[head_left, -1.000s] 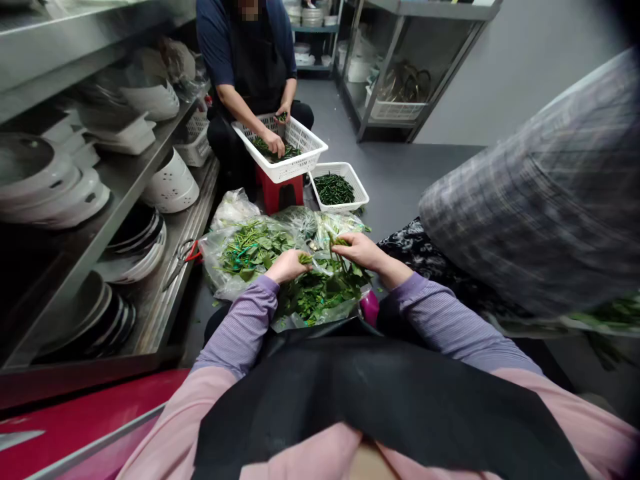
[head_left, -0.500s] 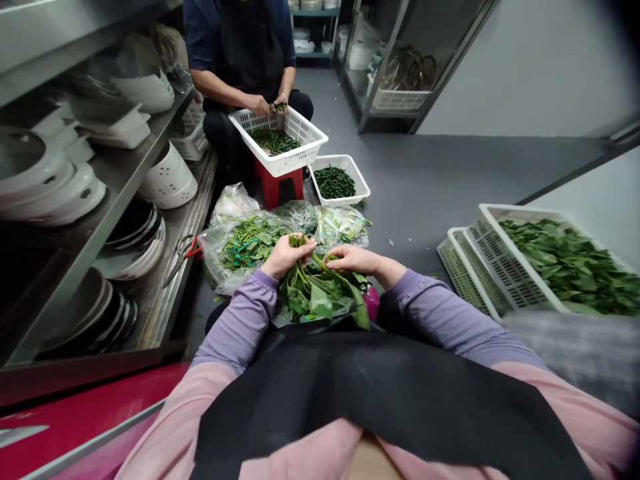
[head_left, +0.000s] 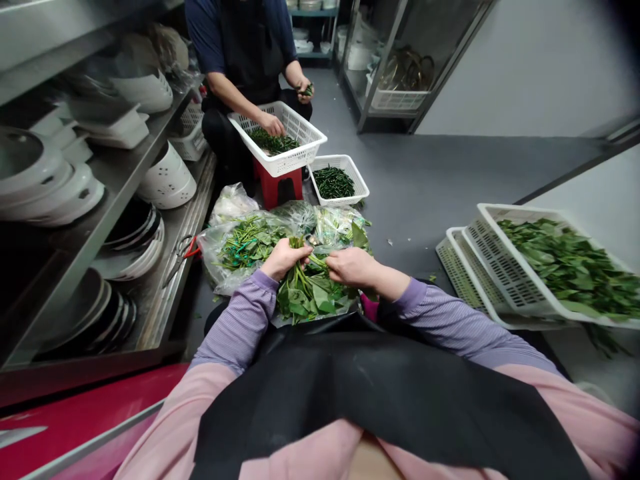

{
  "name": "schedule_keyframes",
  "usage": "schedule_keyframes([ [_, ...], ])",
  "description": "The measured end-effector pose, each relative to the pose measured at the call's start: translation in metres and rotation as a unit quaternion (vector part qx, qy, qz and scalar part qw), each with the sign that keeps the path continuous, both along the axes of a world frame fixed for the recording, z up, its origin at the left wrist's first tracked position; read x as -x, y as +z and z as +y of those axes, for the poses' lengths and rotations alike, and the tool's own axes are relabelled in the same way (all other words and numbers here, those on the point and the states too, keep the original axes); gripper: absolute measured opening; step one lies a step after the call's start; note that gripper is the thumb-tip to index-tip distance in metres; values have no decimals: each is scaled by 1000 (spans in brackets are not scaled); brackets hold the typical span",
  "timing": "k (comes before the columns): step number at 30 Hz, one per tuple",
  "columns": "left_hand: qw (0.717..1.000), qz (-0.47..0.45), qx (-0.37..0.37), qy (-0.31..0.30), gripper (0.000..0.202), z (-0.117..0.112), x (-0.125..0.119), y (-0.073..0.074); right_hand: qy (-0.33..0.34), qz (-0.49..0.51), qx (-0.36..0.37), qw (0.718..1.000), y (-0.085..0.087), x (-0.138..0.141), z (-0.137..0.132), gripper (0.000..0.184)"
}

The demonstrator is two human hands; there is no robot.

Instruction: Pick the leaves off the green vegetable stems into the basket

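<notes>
My left hand (head_left: 283, 259) is closed around the stems of a bunch of leafy greens (head_left: 306, 295), whose leaves hang down toward my black apron. My right hand (head_left: 350, 266) grips the same bunch from the right, fingers curled on the stems. Just beyond my hands lie clear plastic bags (head_left: 227, 263) holding green stalks and leaves (head_left: 247, 242).
A seated person (head_left: 250, 47) across from me picks greens in a white basket (head_left: 300, 150) on a red stool; a second basket (head_left: 360, 187) of dark greens sits beside it. White baskets (head_left: 493, 270) with leaves are at my right. Metal shelves (head_left: 115, 177) with dishes and scissors (head_left: 184, 255) line the left.
A passing person's plaid sleeve cleared the right side, uncovering the baskets of leaves. My hands gathered the bunch and drew together on its stems. The seated person's hand lifted from the basket.
</notes>
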State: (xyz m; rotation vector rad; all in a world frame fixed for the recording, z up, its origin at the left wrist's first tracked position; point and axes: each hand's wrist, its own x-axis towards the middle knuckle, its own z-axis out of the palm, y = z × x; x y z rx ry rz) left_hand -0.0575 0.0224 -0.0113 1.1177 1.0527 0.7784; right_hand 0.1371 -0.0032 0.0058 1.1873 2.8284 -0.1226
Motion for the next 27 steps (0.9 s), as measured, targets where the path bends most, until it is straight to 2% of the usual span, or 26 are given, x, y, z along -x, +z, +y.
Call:
schedule_keyframes([
  [2, 1000, -4, -7, 8, 26, -2, 0, 2, -13, 21, -11, 1000, -2, 1, -2, 25],
  [4, 999, -8, -34, 7, 25, -4, -1, 5, -71, 81, 5, 994, -6, 1, -2, 25],
  [7, 995, 7, -97, -6, 23, -10, -6, 10, -210, 195, 88, 954, -15, 2, 2, 27],
  [9, 993, 21, -115, -19, 23, -13, -9, 13, -260, 238, 140, 925, -22, 0, 5, 27],
  [10, 993, 24, -118, -21, 23, -15, -10, 14, -270, 240, 138, 922, -25, -3, 6, 26],
  [12, 992, 22, -123, -20, 24, -16, -6, 18, -281, 207, 81, 933, -34, -15, 9, 24],
  [14, 992, 7, -126, 10, 27, -15, 1, 22, -278, 162, 30, 946, -42, -33, 10, 22],
  [15, 992, -3, -119, 28, 28, -13, 5, 23, -266, 155, 41, 951, -46, -42, 10, 21],
  [17, 995, -21, -89, 49, 30, -8, 12, 23, -251, 200, 128, 938, -50, -55, 9, 25],
  [18, 996, -28, -73, 48, 30, -6, 14, 22, -250, 245, 193, 917, -50, -58, 9, 28],
  [19, 997, -33, -59, 37, 30, -3, 15, 21, -254, 295, 262, 883, -48, -58, 8, 31],
  [21, 998, -42, -41, 10, 30, 0, 13, 17, -258, 379, 401, 793, -39, -51, 8, 39],
  [23, 999, -46, -26, -10, 30, 1, 9, 12, -245, 410, 512, 714, -25, -38, 7, 47],
  [24, 999, -43, -18, -16, 29, 1, 7, 10, -234, 403, 553, 691, -18, -31, 6, 48],
  [25, 999, -38, -11, -17, 29, 0, 5, 9, -224, 392, 579, 679, -12, -24, 5, 47],
  [27, 1000, -24, 2, -9, 27, 0, 1, 6, -215, 377, 588, 683, -6, -13, 2, 40],
])
